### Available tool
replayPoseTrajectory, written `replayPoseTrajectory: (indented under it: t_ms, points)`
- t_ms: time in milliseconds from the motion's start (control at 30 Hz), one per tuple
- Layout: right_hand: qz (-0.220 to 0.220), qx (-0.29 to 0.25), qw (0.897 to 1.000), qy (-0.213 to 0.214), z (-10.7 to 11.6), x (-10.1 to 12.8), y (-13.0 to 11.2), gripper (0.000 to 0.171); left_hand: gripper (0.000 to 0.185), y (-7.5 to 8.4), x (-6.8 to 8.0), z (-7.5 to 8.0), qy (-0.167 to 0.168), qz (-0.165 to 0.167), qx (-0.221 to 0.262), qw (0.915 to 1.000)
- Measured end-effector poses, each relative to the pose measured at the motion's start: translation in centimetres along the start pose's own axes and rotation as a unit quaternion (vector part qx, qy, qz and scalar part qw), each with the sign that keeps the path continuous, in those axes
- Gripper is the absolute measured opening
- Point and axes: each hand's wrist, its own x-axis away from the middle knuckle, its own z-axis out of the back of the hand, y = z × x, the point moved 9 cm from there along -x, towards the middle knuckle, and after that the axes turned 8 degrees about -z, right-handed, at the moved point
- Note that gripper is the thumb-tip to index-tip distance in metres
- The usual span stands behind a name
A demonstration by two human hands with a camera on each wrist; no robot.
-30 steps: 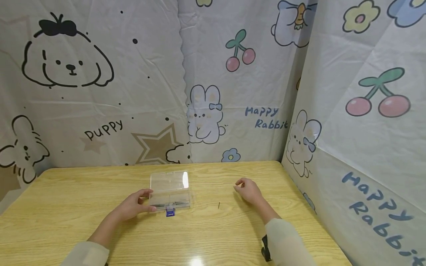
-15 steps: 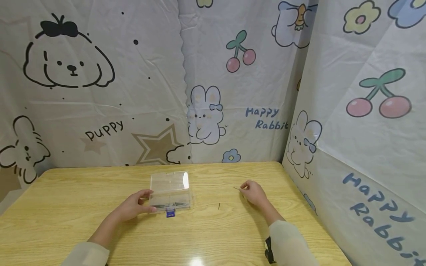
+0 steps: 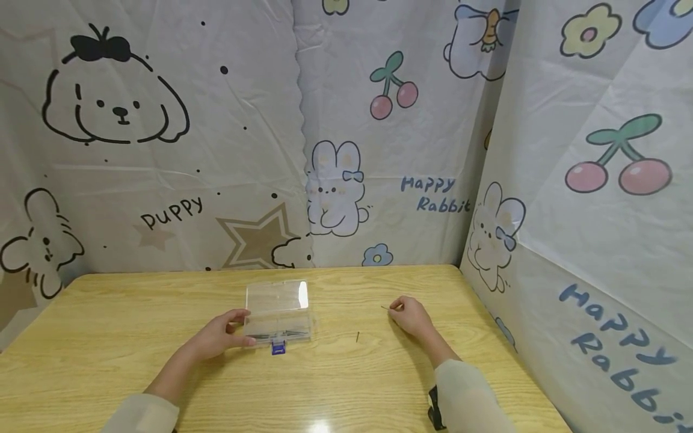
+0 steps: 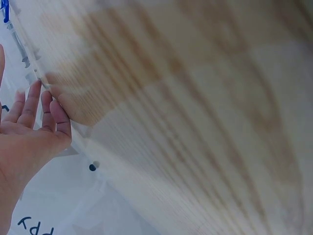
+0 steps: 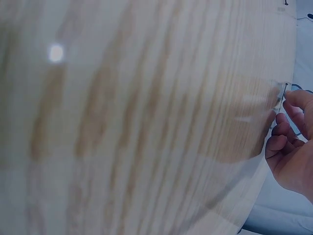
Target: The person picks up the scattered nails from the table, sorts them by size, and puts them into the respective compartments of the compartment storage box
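Note:
A clear plastic box [image 3: 277, 323] with its lid [image 3: 276, 296] raised lies on the wooden table, several thin dark pieces inside along its front. My left hand [image 3: 213, 334] grips the box's left end, thumb by the front corner and fingers farther back. Between thumb and fingertips, my right hand [image 3: 411, 316] pinches a thin dark nail [image 3: 384, 308], its tip pointing left. In the right wrist view that nail [image 5: 282, 95] stands out past the fingertips, close over the tabletop. Another dark nail [image 3: 357, 337] lies on the table between the box and my right hand.
A blue latch [image 3: 278, 347] sticks out from the box's front. The wooden table [image 3: 325, 385] reaches back to a printed cloth backdrop [image 3: 249, 150], and a second cloth [image 3: 595, 240] hangs along its right side.
My right hand has drawn slightly to the right and nearer, and the nail in its fingertips now shows. The left hand and box stay in place.

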Motion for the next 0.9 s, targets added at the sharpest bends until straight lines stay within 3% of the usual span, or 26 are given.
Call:
replayPoseTrajectory:
  t_ms: [900]
  points:
    - [0.013,0.036,0.999,-0.006,-0.7,0.2,-0.9,0.01,0.077,0.0,0.2,0.0,-0.001,-0.003,0.008,1.0]
